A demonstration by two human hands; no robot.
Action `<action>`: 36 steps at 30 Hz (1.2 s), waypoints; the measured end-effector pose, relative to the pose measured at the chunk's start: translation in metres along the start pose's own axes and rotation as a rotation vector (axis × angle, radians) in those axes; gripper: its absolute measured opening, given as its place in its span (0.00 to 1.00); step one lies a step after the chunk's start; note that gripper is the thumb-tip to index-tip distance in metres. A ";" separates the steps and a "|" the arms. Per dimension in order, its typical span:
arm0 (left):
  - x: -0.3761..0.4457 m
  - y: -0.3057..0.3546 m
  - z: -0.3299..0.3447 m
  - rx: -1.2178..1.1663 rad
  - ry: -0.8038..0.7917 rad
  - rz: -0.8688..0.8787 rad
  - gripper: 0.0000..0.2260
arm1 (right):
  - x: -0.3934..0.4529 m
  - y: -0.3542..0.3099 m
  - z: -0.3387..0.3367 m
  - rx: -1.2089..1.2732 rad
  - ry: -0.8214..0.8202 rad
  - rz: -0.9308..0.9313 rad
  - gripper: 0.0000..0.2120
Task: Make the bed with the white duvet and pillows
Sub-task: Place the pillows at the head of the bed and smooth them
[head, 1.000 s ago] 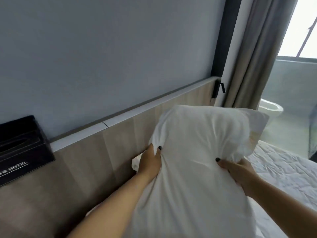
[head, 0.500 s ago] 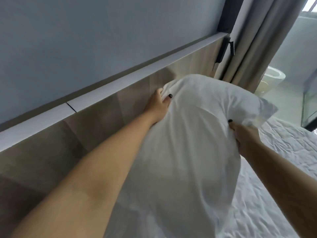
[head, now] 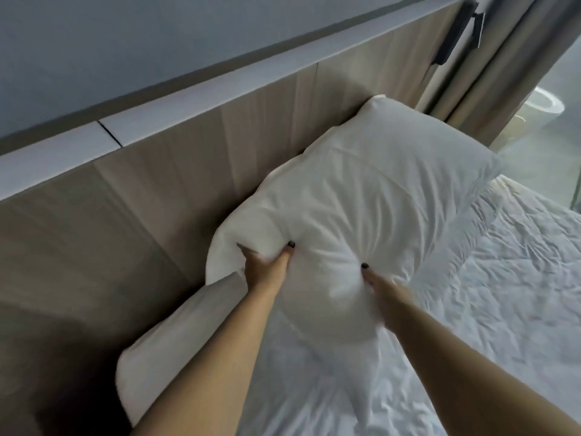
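The left hand (head: 267, 267) and the right hand (head: 382, 286) each grip a bunched fold at the near end of the white pillow (head: 371, 196), thumbs pressed into the cover so the filling does not shift; the pillow lies at the head of the bed, its far long edge against the wooden headboard (head: 151, 196), apparently so that the panel squares it. A second pillow (head: 176, 338) lies beside it along the same headboard, under the left forearm; the wrinkled white bedding (head: 503, 294) to the right is judged not yet smoothed.

Wooden headboard (head: 132, 196), grey curtain (head: 509, 58), perhaps a white basin (head: 544, 105) beyond.
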State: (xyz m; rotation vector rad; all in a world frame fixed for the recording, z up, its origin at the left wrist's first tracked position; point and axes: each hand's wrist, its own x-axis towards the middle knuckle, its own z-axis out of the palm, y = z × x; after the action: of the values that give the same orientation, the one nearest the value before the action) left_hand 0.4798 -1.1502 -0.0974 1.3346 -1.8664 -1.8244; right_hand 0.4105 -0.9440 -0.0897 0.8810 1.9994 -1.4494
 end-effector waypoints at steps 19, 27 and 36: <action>-0.073 0.043 -0.065 0.431 -0.134 0.208 0.28 | -0.117 -0.011 -0.024 -0.889 -0.039 -0.779 0.34; -0.234 0.075 -0.147 0.477 -0.133 0.434 0.25 | -0.247 0.004 -0.090 -0.901 -0.202 -1.065 0.31; -0.452 0.056 -0.236 0.456 0.119 0.492 0.25 | -0.385 0.069 -0.169 -0.805 -0.453 -1.264 0.29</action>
State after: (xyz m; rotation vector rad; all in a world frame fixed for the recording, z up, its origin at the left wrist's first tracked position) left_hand 0.8756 -1.0052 0.1951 0.9407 -2.3641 -1.0999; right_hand 0.7106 -0.8467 0.1970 -1.1276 2.4438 -0.9336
